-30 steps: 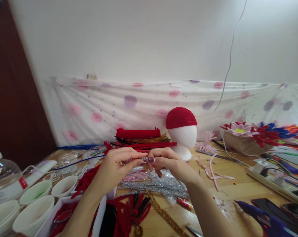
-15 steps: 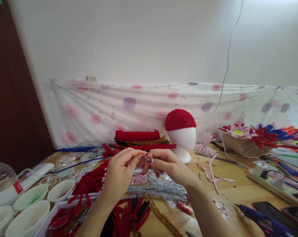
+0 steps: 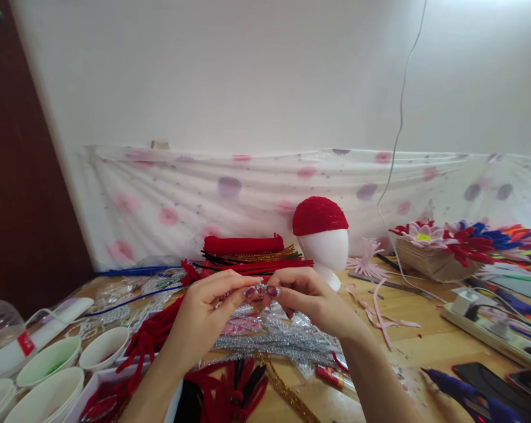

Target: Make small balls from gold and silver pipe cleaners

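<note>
My left hand (image 3: 206, 308) and my right hand (image 3: 307, 296) meet in the middle, above the table. Between the thumbs and fingertips of both is a small silvery beaded piece (image 3: 261, 288), mostly covered by the fingers. Just below lie silver tinsel stems (image 3: 278, 341) and crinkled clear plastic. Behind the hands are a red roll (image 3: 243, 244) and bundled red, gold and black stems (image 3: 265, 264). A white foam head (image 3: 325, 252) wearing a red cap (image 3: 321, 216) stands behind my right hand.
White cups (image 3: 49, 361) and a plastic bottle (image 3: 1, 329) stand at the left. At the right are a blue glue gun (image 3: 463, 393), phones (image 3: 486, 382), a power strip (image 3: 490, 329) and a box (image 3: 433, 258) under fuzzy flowers. Scissors (image 3: 389, 282) lie near the head.
My hands have moved slightly apart and down, so more of the silvery piece shows between the fingertips. Both still pinch it.
</note>
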The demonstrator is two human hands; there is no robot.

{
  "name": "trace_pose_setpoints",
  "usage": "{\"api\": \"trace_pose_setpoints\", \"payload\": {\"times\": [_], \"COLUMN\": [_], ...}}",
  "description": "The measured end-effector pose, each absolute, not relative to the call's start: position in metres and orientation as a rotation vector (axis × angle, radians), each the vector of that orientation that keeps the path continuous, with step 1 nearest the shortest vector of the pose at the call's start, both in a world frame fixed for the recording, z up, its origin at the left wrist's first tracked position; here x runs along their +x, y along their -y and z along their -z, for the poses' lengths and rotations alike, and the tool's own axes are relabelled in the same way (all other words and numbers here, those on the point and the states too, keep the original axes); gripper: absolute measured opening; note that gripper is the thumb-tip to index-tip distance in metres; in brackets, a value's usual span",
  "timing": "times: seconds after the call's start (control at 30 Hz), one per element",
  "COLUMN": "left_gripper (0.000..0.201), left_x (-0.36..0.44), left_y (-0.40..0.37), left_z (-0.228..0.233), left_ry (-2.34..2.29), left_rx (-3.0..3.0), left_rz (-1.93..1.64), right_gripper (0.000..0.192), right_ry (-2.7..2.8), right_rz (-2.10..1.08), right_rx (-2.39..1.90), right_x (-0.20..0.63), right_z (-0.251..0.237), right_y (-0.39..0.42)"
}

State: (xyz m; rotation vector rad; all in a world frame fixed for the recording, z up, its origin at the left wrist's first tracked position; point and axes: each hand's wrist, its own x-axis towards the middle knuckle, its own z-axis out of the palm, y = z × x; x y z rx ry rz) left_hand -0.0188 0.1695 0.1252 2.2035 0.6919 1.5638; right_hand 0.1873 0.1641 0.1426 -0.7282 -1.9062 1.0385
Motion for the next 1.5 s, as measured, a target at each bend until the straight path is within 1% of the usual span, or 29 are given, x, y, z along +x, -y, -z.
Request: {"api": "trace_pose_setpoints", "payload": {"times": [0.17,0.5,0.7,0.77,0.93,1.07,1.13,1.27,1.4,1.5], "left_gripper": [0.033,0.022,0.02,0.021,0.018,0.018,0.02,0.021,0.02,0.019], "left_x": [-0.017,-0.012,-0.011,-0.009,0.0,0.002,-0.001,-0.01,-0.016,-0.017], "left_y": [-0.169,-0.166,-0.164,-0.164,-0.167,-0.171,-0.172,-0.169,-0.168,-0.169], "left_z": [-0.123,-0.117,-0.118,-0.117,-0.11,-0.105,-0.107,-0.116,-0.123,-0.124], "left_ry": [-0.718,-0.902,-0.923,-0.929,-1.018,-1.006,-0.892,-0.784,-0.772,-0.782], "left_rx": [2.344,2.459,2.449,2.47,2.533,2.554,2.587,2.491,2.341,2.283], "left_rz": [-1.698,-1.889,-1.972,-2.026,-2.245,-2.368,-2.323,-2.05,-1.804,-1.706], "right_gripper": [0.021,0.022,0.019,0.018,0.017,0.02,0.021,0.02,0.023,0.024], "right_ry": [1.972,2.028,2.017,2.0,1.867,1.839,1.856,1.915,2.001,2.075], "right_rz": [-0.891,-0.789,-0.719,-0.747,-1.016,-1.026,-0.928,-0.673,-0.574,-0.506], "right_rx": [-0.817,-0.85,-0.815,-0.82,-0.858,-0.866,-0.881,-0.897,-0.902,-0.924], "right_x": [0.186,0.183,0.182,0.18,0.17,0.164,0.166,0.177,0.182,0.181], "right_z": [-0.145,-0.145,-0.143,-0.139,-0.134,-0.135,-0.135,-0.138,-0.143,-0.146], "right_y": [-0.16,-0.159,-0.16,-0.161,-0.163,-0.161,-0.16,-0.16,-0.158,-0.155]}}
